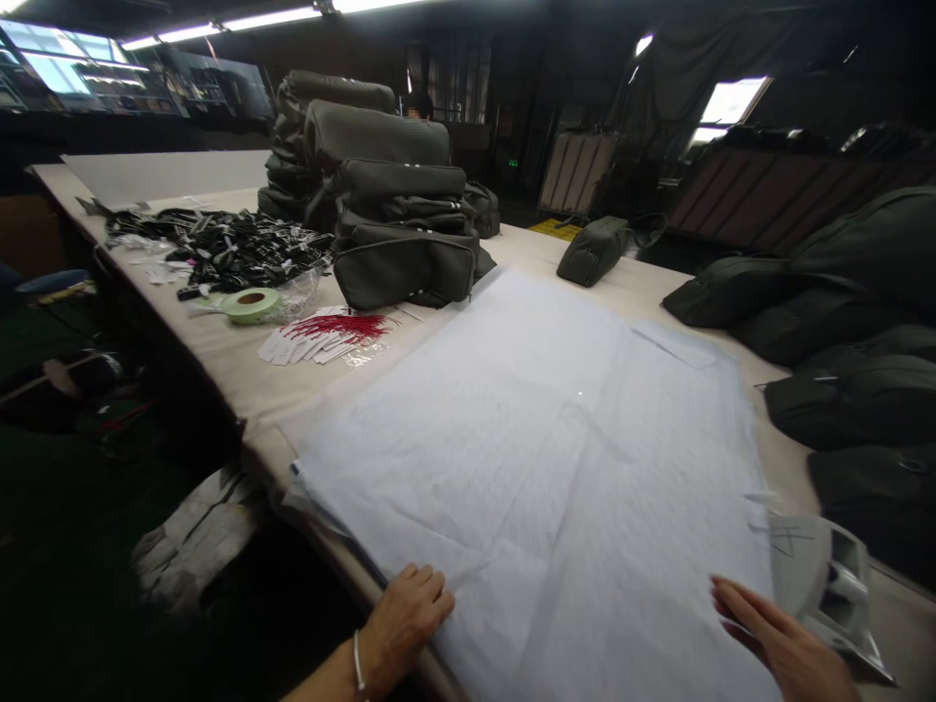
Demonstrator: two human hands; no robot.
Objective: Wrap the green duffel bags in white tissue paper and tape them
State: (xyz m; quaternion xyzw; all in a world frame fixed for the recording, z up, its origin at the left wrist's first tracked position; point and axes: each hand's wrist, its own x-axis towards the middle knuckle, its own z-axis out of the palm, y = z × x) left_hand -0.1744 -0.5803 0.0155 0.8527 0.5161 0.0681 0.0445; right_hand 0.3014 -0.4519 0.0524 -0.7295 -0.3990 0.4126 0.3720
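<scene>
- White paper lies under both palms — my left hand (406,614) rests on the near edge of the paper stack (541,458), fingers loosely bent, its grip closed on nothing.
- My right hand (775,639) lies flat near the stack's right corner, grip open, fingers stretched leftward; I judge both hands are pressing the sheets smooth.
- Both wrists come in low over the desk (241,375) edge.
- Just right sits a grey tool (826,575); farther off — tags with red strings (329,336), a tape roll (251,305), stacked olive bags (395,214).
</scene>
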